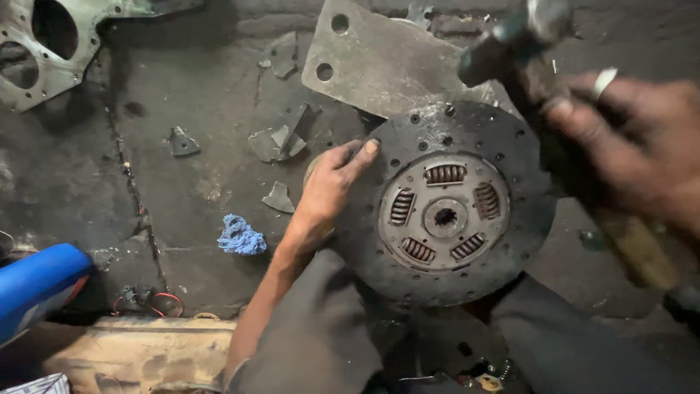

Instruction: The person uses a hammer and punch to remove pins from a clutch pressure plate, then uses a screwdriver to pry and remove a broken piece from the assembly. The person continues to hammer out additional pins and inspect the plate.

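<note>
Lying flat at centre frame, the clutch disc [445, 204] is steadied by the flat left hand [332, 186], while the right hand [634, 146] grips a hammer [554, 109] whose handle runs lower right, head upper centre.

Grimy, cracked concrete floor [204, 109] strewn with metal scraps [277, 142], a blue rag [240, 237], dim light.

At frame centre, the left hand [332, 191] pressed flat on the rim of a dark clutch disc [445, 204]. At upper right the blurred right hand [642, 153] gripped what looked like a hammer [525, 36] above the disc.
</note>
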